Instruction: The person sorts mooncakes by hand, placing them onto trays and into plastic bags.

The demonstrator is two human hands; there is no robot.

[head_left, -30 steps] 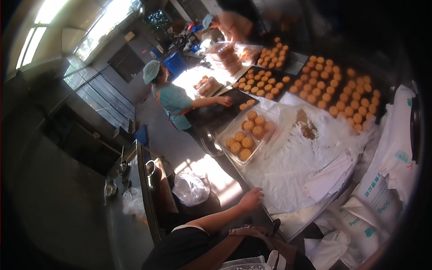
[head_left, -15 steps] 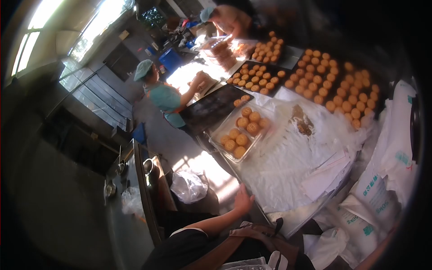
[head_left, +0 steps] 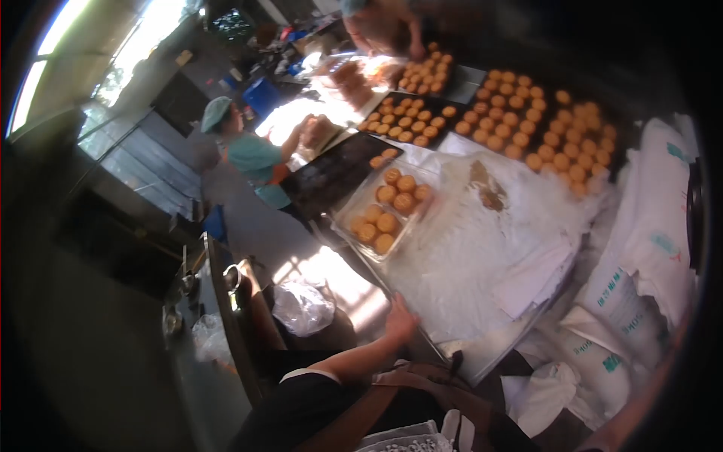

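My left hand (head_left: 401, 320) rests at the near left edge of the white-covered table (head_left: 444, 301). Its fingers look stretched out, with nothing in them. Farther along that edge, a clear plastic tray (head_left: 355, 242) holds round golden baked cakes (head_left: 385, 223) in two groups. A brown smear or lump (head_left: 488, 187) lies on the white sheet, and loose white sheets (head_left: 533, 279) overlap at the right. Of my right arm only a blurred forearm (head_left: 640, 403) shows at the lower right; the hand itself is outside what I can see.
Dark baking trays (head_left: 331, 177) and rows of baked cakes (head_left: 501, 117) fill the far side. White printed sacks (head_left: 602, 331) crowd the right. A person in a green top (head_left: 252, 158) works at the left, another person (head_left: 380, 26) bends over beyond. A metal counter (head_left: 199, 377) stands lower left.
The whole view has shifted, so the table and trays sit farther left and higher. My left hand stays at the table's edge. The far person leans lower over the trays.
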